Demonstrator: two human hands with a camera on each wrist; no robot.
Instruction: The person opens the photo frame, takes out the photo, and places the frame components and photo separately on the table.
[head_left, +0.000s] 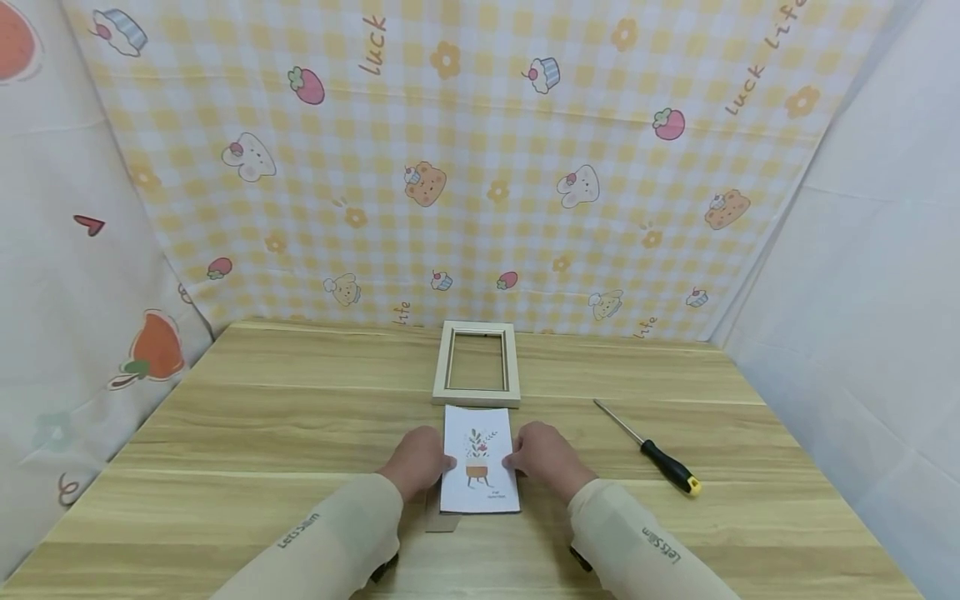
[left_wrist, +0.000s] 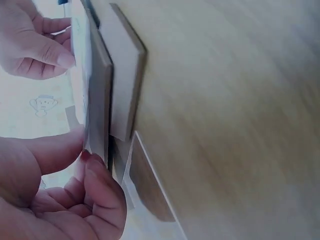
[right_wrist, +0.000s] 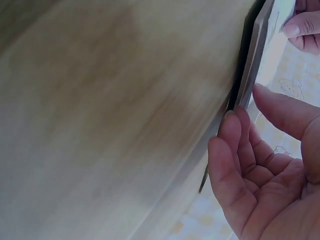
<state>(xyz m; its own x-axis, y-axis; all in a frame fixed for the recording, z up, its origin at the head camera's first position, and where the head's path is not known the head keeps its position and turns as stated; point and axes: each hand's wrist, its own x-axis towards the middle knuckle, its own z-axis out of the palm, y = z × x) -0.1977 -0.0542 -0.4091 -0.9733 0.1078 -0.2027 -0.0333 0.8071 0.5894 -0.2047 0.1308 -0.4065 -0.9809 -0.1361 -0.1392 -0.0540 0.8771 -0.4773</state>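
Note:
A white picture print (head_left: 480, 497) with a potted flower drawing lies between both hands, backed by a brown board (left_wrist: 102, 95). My left hand (head_left: 418, 458) pinches the print's left edge between thumb and forefinger. On the opposite edge, my right hand (head_left: 545, 454) has its thumb on top and curled fingertips at the side of the board. Another flat board (left_wrist: 123, 75) lies under the stack, its corner poking out at lower left in the head view. Beside the left fingers, a clear sheet (left_wrist: 152, 182) shows in the left wrist view.
A pale picture frame (head_left: 512, 362) with an open middle lies just beyond the print. To the right is a screwdriver (head_left: 666, 464) with a black and yellow handle. Patterned cloth (head_left: 480, 233) hangs behind the wooden table (head_left: 300, 367), with white cloth at both sides.

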